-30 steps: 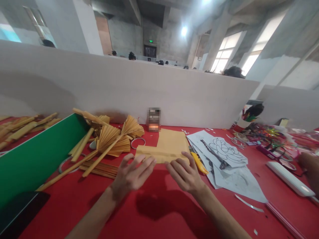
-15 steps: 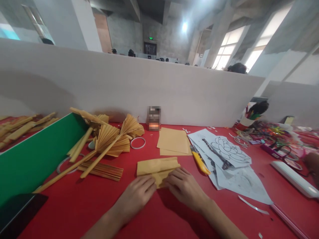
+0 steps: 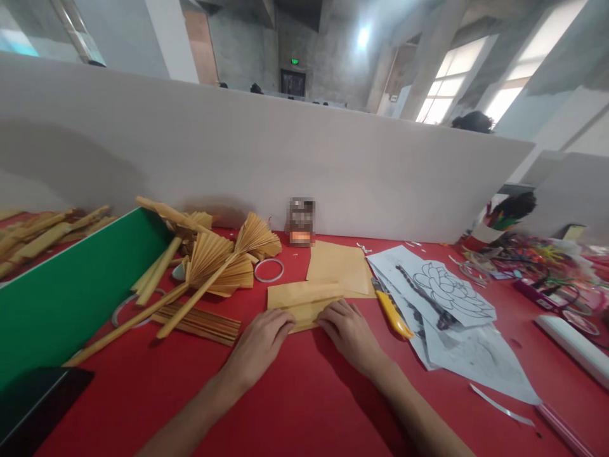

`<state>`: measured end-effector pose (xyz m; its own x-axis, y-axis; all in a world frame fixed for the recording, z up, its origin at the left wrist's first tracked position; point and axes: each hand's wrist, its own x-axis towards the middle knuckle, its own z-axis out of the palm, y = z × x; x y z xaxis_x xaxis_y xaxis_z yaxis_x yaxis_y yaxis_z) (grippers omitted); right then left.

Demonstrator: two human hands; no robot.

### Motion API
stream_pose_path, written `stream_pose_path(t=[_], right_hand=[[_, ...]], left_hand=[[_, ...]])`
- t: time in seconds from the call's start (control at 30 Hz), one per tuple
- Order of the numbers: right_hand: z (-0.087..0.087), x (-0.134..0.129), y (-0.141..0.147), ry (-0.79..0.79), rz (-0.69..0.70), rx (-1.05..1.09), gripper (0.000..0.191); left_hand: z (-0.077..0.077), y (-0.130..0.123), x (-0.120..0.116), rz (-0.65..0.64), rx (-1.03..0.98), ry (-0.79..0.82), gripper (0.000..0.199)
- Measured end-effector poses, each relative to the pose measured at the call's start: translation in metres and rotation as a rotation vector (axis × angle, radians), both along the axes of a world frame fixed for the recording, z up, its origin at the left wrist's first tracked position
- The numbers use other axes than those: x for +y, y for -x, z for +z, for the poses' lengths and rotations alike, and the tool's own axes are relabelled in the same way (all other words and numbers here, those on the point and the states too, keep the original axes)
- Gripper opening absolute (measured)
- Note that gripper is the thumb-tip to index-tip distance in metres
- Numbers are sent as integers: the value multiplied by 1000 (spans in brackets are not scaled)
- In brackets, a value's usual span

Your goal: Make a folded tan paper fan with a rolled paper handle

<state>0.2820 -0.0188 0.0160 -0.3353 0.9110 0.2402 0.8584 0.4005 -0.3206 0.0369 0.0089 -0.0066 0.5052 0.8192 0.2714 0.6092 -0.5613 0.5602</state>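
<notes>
Ahead of you — a long, pale grey partition wall (image 3: 404,174), a small glowing green sign (image 3: 295,61) far beyond. To your right, loose white paper sheets (image 3: 480,362), a black-outlined flower drawing (image 3: 450,289) among them; farther back, a white-and-red cup (image 3: 479,236) crammed with stuff. Left of you — a flat green panel (image 3: 80,285), a dark, flat, straight-edged object (image 3: 40,409) near its closer end.

No word or number can be read here. The small glowing green sign (image 3: 294,61) above the dark rectangular door (image 3: 292,83) has marks too small to tell, and the upright dark-and-orange object (image 3: 302,222) by the flat white partition (image 3: 228,152) is blurred into squares.
</notes>
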Motion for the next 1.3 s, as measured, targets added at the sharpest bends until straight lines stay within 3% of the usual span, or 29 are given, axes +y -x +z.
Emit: stream_pose_path(t=[0.33, 0.53, 0.67, 1.3], right_hand=[[5, 28, -10, 113, -9, -29, 15], [-5, 30, -14, 84, -73, 171, 30], [-9, 31, -19, 89, -45, 255, 31], [-17, 35, -31, 146, -61, 302, 34]], left_hand=[[4, -8, 5, 75, -37, 13, 20], [0, -6, 5, 92, -60, 43, 19], [-1, -3, 7, 95, -39, 62, 19], [4, 8, 5, 158, 8, 161, 19]])
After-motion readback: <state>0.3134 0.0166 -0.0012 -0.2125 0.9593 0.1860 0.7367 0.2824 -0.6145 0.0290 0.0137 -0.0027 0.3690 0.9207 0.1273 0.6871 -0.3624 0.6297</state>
